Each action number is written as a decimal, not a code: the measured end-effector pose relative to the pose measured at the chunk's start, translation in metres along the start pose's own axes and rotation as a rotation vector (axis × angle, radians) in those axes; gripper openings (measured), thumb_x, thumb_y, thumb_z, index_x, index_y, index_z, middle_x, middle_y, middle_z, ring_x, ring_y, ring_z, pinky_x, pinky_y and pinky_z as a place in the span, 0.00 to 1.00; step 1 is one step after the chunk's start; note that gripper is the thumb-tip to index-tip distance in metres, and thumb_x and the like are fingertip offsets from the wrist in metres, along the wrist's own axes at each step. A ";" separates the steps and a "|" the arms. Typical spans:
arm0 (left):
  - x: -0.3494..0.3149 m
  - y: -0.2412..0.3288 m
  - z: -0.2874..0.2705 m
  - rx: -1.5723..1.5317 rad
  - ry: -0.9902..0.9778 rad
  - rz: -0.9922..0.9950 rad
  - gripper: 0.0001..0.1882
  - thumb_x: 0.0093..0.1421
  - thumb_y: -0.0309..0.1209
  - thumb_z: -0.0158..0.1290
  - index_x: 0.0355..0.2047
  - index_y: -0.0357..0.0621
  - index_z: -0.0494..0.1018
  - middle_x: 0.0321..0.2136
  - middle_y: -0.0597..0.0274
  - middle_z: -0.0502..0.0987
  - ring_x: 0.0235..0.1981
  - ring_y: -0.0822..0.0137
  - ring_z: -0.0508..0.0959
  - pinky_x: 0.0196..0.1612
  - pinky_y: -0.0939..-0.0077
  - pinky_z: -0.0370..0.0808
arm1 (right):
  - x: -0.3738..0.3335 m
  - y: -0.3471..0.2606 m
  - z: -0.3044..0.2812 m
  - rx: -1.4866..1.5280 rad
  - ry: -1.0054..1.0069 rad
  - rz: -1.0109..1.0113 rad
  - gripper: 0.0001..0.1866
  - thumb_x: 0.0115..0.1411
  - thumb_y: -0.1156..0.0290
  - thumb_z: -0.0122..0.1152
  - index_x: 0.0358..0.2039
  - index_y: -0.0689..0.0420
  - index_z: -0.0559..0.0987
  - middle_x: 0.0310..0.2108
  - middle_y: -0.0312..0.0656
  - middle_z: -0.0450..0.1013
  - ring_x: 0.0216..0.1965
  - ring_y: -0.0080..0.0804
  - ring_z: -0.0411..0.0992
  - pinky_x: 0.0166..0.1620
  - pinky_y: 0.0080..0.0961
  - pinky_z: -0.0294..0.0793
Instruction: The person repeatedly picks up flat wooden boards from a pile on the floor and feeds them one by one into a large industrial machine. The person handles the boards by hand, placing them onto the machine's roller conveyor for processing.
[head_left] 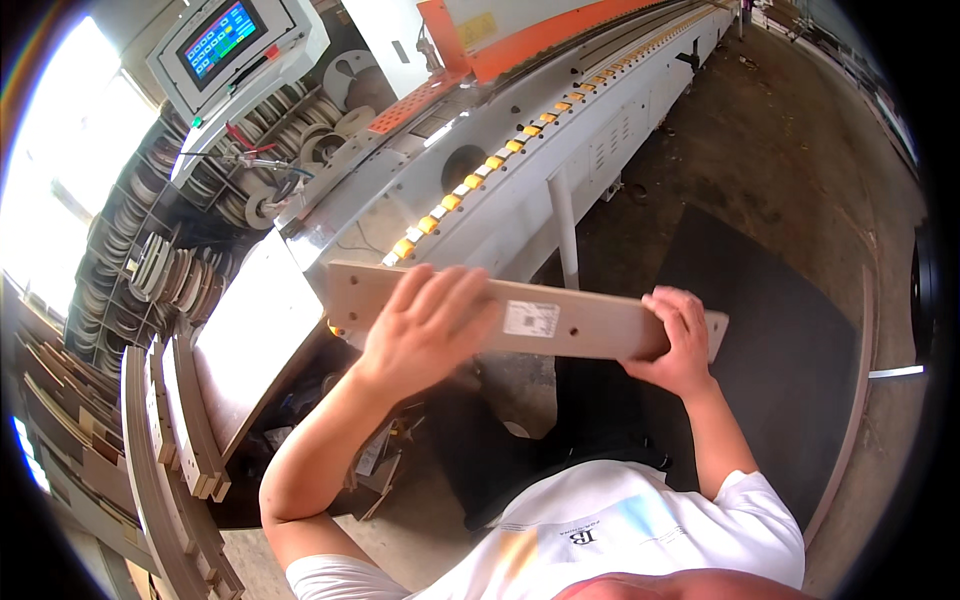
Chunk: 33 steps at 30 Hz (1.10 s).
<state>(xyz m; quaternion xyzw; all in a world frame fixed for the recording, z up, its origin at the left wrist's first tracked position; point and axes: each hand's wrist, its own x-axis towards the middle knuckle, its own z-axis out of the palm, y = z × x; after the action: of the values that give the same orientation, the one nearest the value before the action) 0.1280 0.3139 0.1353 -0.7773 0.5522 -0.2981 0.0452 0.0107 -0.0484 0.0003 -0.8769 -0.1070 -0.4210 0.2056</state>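
Note:
A long, narrow wood-coloured board [585, 322] with drilled holes and a white label spans the space in front of me at a slight tilt. My right hand [680, 340] is closed around it near its right end, fingers over the top edge and thumb underneath. Over the left part of the board's face lies my left hand [425, 325], fingers stretched out and a little blurred by motion. The board's left end is close to the near end of a grey machine [510, 215] with a row of yellow rollers [452, 202].
To the left, a pale panel [265, 325] stands beside stacked narrow boards [185, 420]. Racks hold many edging rolls [165, 275]. A control screen [222, 42] hangs at the upper left. On the right, a large dark sheet [765, 320] is low by the floor.

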 end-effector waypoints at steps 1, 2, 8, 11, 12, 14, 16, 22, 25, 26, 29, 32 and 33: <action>-0.007 -0.005 -0.002 0.001 0.002 -0.066 0.31 0.48 0.41 0.72 0.53 0.53 0.77 0.64 0.55 0.74 0.63 0.50 0.75 0.67 0.48 0.69 | 0.010 -0.003 0.002 -0.052 0.036 -0.047 0.47 0.35 0.62 0.86 0.58 0.58 0.77 0.56 0.48 0.74 0.59 0.52 0.74 0.63 0.52 0.74; -0.012 -0.012 -0.007 0.010 0.006 -0.128 0.32 0.47 0.41 0.73 0.54 0.53 0.77 0.64 0.55 0.74 0.63 0.48 0.75 0.67 0.47 0.69 | 0.014 -0.004 0.003 -0.040 0.079 -0.011 0.46 0.41 0.57 0.86 0.60 0.58 0.76 0.62 0.48 0.73 0.65 0.52 0.71 0.70 0.58 0.65; -0.066 -0.074 -0.015 0.029 -0.012 -0.545 0.34 0.51 0.41 0.74 0.58 0.52 0.77 0.64 0.55 0.73 0.64 0.47 0.72 0.66 0.48 0.69 | 0.001 -0.014 0.029 0.094 -0.021 0.052 0.35 0.49 0.58 0.80 0.57 0.55 0.80 0.61 0.44 0.76 0.63 0.47 0.73 0.71 0.55 0.65; -0.088 -0.110 -0.005 -0.026 -0.039 -0.742 0.31 0.53 0.39 0.71 0.58 0.50 0.78 0.62 0.57 0.75 0.63 0.49 0.73 0.65 0.52 0.70 | -0.034 -0.022 0.056 0.180 -0.195 0.109 0.31 0.49 0.58 0.79 0.54 0.52 0.82 0.59 0.41 0.77 0.62 0.44 0.74 0.70 0.53 0.65; -0.092 -0.121 -0.003 -0.045 -0.093 -0.817 0.31 0.57 0.39 0.69 0.60 0.50 0.78 0.62 0.57 0.76 0.63 0.50 0.73 0.66 0.55 0.70 | -0.047 -0.023 0.065 0.196 -0.247 0.136 0.30 0.50 0.58 0.79 0.53 0.52 0.82 0.59 0.41 0.77 0.62 0.44 0.74 0.70 0.53 0.65; -0.121 -0.149 0.011 -0.097 -0.155 -0.909 0.30 0.58 0.40 0.68 0.61 0.51 0.78 0.62 0.56 0.76 0.64 0.50 0.73 0.66 0.55 0.70 | -0.069 -0.027 0.087 0.232 -0.376 0.189 0.30 0.50 0.57 0.78 0.54 0.52 0.82 0.60 0.40 0.76 0.63 0.45 0.72 0.71 0.54 0.63; -0.128 -0.171 0.017 -0.104 -0.202 -0.934 0.28 0.62 0.41 0.66 0.61 0.50 0.79 0.63 0.55 0.77 0.65 0.49 0.73 0.68 0.55 0.70 | -0.098 -0.022 0.107 0.177 -0.551 0.240 0.35 0.52 0.53 0.77 0.59 0.51 0.79 0.66 0.41 0.71 0.69 0.47 0.66 0.74 0.56 0.59; -0.142 -0.206 0.035 0.030 -0.210 -0.907 0.23 0.67 0.43 0.60 0.60 0.50 0.80 0.62 0.59 0.79 0.65 0.53 0.75 0.65 0.56 0.73 | -0.132 -0.008 0.144 -0.103 -0.976 0.332 0.47 0.56 0.41 0.71 0.71 0.49 0.70 0.80 0.42 0.50 0.80 0.52 0.45 0.74 0.72 0.53; -0.129 -0.206 0.042 0.111 -0.251 -0.980 0.23 0.69 0.47 0.56 0.60 0.53 0.80 0.62 0.64 0.80 0.63 0.55 0.77 0.63 0.57 0.75 | -0.126 0.002 0.161 -0.146 -1.040 0.366 0.48 0.56 0.38 0.68 0.73 0.46 0.69 0.82 0.41 0.46 0.82 0.55 0.40 0.70 0.78 0.55; -0.127 -0.209 0.045 0.154 -0.263 -0.990 0.23 0.70 0.48 0.54 0.60 0.54 0.80 0.62 0.65 0.80 0.62 0.56 0.77 0.62 0.58 0.75 | -0.123 0.005 0.167 -0.139 -1.044 0.385 0.47 0.56 0.37 0.68 0.73 0.45 0.68 0.82 0.41 0.45 0.82 0.57 0.39 0.69 0.80 0.56; -0.122 -0.224 0.051 0.204 -0.249 -0.930 0.22 0.70 0.48 0.52 0.59 0.58 0.80 0.56 0.63 0.83 0.57 0.53 0.80 0.57 0.56 0.78 | -0.111 0.018 0.188 -0.150 -1.039 0.417 0.46 0.56 0.37 0.68 0.72 0.42 0.69 0.81 0.41 0.47 0.81 0.60 0.40 0.67 0.80 0.60; -0.108 -0.229 0.055 0.313 -0.362 -0.950 0.19 0.70 0.47 0.52 0.56 0.60 0.80 0.48 0.63 0.86 0.52 0.53 0.83 0.51 0.56 0.81 | -0.102 0.023 0.206 -0.143 -1.040 0.433 0.44 0.57 0.38 0.67 0.71 0.42 0.71 0.80 0.41 0.51 0.80 0.62 0.43 0.66 0.78 0.62; -0.105 -0.230 0.058 0.332 -0.363 -0.936 0.18 0.70 0.46 0.52 0.56 0.60 0.80 0.46 0.62 0.87 0.51 0.53 0.83 0.49 0.56 0.81 | -0.097 0.024 0.211 -0.137 -1.052 0.447 0.44 0.57 0.38 0.67 0.71 0.43 0.71 0.80 0.41 0.52 0.80 0.62 0.43 0.67 0.77 0.62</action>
<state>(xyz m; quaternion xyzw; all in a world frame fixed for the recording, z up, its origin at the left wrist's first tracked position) 0.3268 0.4803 0.1359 -0.9622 0.0746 -0.2304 0.1246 0.1051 0.0238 -0.2004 -0.9810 0.0206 0.1195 0.1514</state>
